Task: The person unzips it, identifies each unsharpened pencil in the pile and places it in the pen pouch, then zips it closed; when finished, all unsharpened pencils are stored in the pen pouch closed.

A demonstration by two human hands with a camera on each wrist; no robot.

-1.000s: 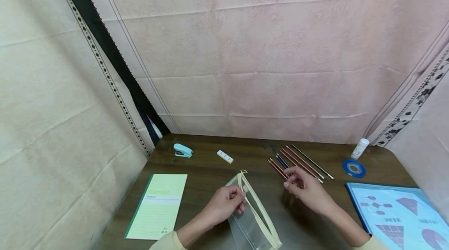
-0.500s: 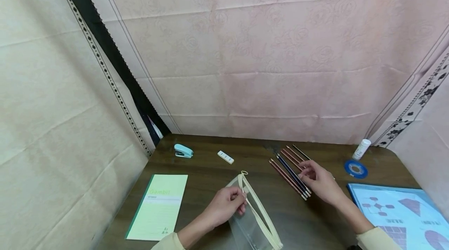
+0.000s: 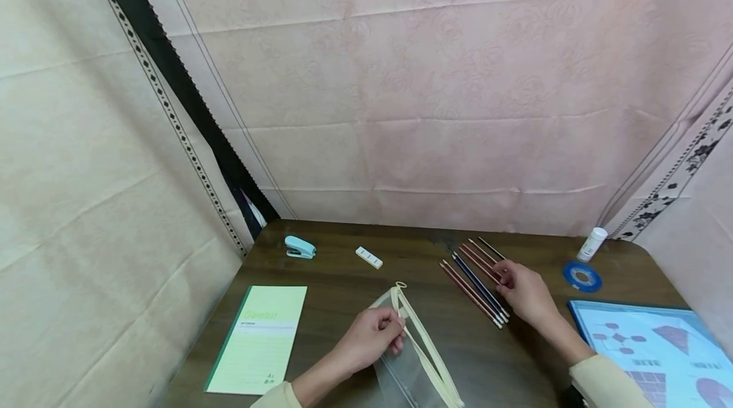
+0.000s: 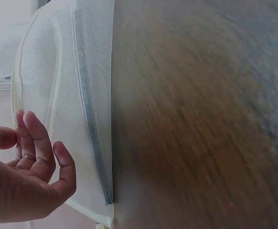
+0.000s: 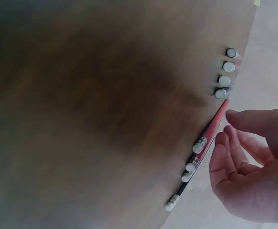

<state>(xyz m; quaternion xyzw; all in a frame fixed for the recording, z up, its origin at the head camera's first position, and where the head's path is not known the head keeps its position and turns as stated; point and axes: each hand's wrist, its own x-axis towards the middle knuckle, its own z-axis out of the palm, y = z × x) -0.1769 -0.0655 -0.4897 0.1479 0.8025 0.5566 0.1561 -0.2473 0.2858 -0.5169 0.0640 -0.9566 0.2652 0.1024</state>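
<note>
The left hand (image 3: 372, 339), low centre, has its thumb and fingertips pinching the cream-edged opening of 1 translucent mesh pouch (image 3: 408, 373). The right hand (image 3: 528, 295) reaches in from lower right, fingers bent over 8 slim pencils (image 3: 482, 287), right of centre, with white ends; whether it grips any, I cannot tell. Wood-grain tabletop (image 3: 338, 290) also bears 1 rounded blue stapler (image 3: 300, 247) and 1 flat ring of blue tape (image 3: 582, 276).

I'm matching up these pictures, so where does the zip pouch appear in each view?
Head: zip pouch at bottom centre, edge pinched by the left hand.
Left wrist: left half, partly behind that hand.
Right wrist: not in it.
Shared landmark: the brown tabletop, seen in all three.
</note>
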